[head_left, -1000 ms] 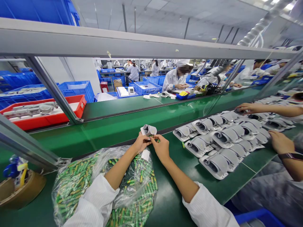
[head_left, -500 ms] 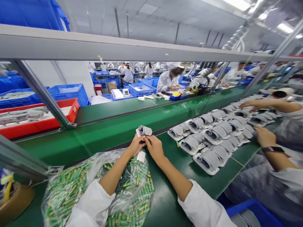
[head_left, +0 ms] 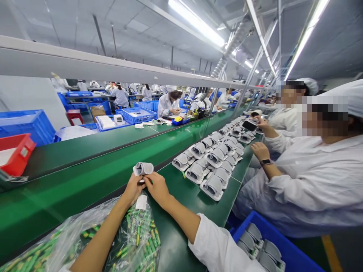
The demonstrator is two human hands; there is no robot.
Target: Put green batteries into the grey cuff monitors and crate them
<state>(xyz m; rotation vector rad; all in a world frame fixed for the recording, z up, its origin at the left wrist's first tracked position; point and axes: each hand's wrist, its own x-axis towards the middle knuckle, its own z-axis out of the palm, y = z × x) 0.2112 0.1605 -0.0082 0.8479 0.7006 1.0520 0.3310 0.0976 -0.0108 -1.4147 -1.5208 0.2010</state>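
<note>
Head view, item at hand: one grey-and-white cuff unit, rolled into a short tube, held just over the belt edge between both hands. Left hand: curled shut, grasping the unit from below. Right hand: closed to a tight pinch at the unit's underside, with a small green cylinder, probably a battery, at the fingertips; its exact seating is hidden. Handling note: the hands sit close together, one bracing while the other pinches. Adjacent: clear plastic bag of green batteries, with white label, under the left forearm. Further right: rows of matching cuff units on a green conveyor belt.
</note>
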